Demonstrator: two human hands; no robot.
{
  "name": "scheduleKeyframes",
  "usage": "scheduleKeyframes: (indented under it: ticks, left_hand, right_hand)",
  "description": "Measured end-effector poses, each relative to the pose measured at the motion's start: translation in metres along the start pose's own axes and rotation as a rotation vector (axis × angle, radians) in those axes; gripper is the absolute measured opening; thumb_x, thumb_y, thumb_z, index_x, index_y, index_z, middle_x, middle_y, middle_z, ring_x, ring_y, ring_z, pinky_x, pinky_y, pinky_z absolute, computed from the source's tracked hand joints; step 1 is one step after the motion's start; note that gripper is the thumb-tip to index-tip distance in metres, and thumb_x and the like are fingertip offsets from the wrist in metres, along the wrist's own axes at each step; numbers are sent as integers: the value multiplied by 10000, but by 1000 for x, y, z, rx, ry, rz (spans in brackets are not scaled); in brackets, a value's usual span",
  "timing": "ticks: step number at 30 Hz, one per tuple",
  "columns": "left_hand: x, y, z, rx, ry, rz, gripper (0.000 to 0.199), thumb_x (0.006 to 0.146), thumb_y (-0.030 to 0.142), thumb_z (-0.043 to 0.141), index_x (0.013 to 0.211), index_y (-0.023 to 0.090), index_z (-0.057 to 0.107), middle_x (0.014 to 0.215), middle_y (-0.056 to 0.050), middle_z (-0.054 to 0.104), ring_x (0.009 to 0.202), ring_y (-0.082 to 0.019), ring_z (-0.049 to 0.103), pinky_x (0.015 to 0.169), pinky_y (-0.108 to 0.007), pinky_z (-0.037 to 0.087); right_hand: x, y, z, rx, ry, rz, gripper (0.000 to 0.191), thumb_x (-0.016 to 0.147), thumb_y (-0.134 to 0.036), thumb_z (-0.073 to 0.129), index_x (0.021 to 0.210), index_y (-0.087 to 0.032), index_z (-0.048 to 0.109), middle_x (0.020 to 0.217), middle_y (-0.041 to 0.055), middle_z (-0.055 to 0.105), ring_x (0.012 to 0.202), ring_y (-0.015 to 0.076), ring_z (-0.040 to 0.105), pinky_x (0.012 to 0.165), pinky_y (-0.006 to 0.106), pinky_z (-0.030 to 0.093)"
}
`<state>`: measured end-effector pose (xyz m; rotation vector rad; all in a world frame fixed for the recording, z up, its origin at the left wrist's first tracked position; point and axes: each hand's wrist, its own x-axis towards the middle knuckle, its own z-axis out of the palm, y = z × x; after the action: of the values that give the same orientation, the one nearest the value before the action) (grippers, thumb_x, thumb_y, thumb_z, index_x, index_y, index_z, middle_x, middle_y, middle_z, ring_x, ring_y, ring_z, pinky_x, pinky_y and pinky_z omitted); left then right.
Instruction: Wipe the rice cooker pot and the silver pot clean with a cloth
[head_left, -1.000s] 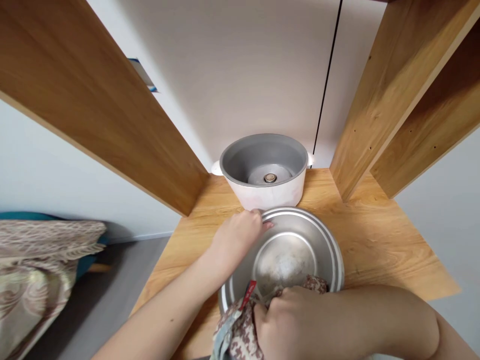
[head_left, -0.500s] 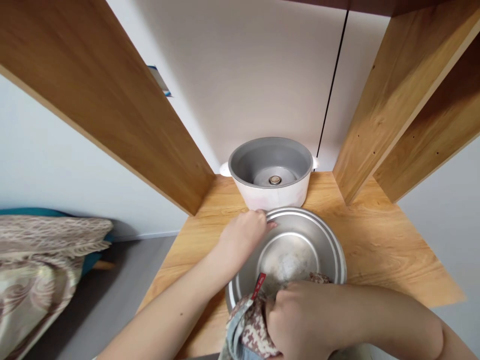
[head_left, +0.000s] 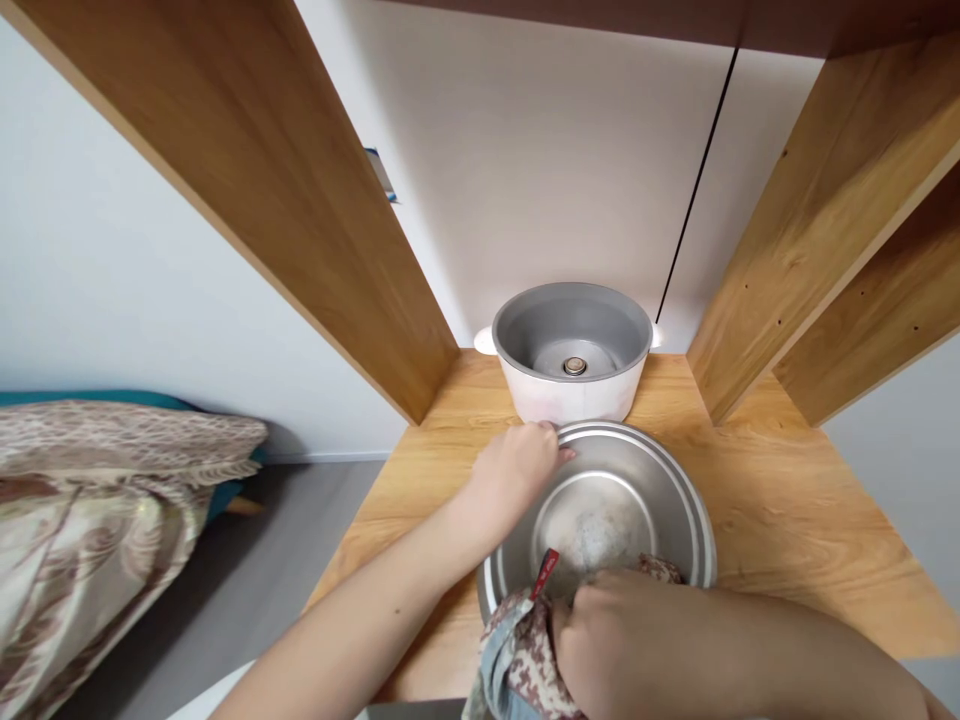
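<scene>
A round metal basin (head_left: 667, 490) rests on the wooden surface, tilted slightly toward the camera. My left hand (head_left: 519, 465) grips its upper left rim, fingers curled over the edge. Low in the basin, my right hand (head_left: 607, 630) is closed on a brown-and-white patterned cloth (head_left: 529, 650) with a grey-blue edge and a small red tag. Part of the cloth hangs over the near rim, and another bit shows beyond my right hand. Just behind the basin stands a white pot (head_left: 574, 395) with a grey interior and white side handles.
The wooden surface (head_left: 787, 510) is framed by upright wooden panels (head_left: 360, 250) on both sides, with a pale wall behind. At the left, a patterned fabric (head_left: 97, 540) covers a piece of furniture above the grey floor.
The view has shifted, so the basin, pot and both hands appear farther right. Both hands keep their holds, and the cloth's position in the basin looks nearly unchanged.
</scene>
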<state>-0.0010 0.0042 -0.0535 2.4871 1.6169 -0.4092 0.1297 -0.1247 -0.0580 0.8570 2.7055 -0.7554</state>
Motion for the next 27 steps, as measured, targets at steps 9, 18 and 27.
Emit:
scheduleKeyframes:
  ticks: [9, 18, 27]
  left_hand:
    - [0, -1, 2, 5, 14, 20, 468, 1243, 381, 613, 1404, 10, 847, 1281, -329, 887, 1298, -427, 888, 1112, -474, 704]
    - [-2, 1, 0, -24, 23, 13, 437, 1226, 367, 637, 1389, 25, 854, 1263, -331, 889, 1273, -421, 895, 1073, -460, 707]
    - [-2, 2, -1, -22, 5, 23, 449, 1230, 377, 640, 1424, 22, 834, 1265, -323, 886, 1281, -424, 891, 1069, -464, 707]
  right_hand:
    - [0, -5, -14, 6, -27, 20, 351, 1198, -425, 692, 1086, -133, 852, 992, 78, 876, 705, 175, 647, 624, 330, 408]
    - [12, 0, 17, -83, -19, 38, 342, 1183, -444, 681, 1138, -162, 871, 1057, 100, 886, 701, 208, 700, 543, 381, 313]
    - [21, 4, 36, -70, 3, 14, 328, 1184, -464, 687, 1136, -190, 862, 1076, 90, 885, 790, 232, 758, 587, 387, 373]
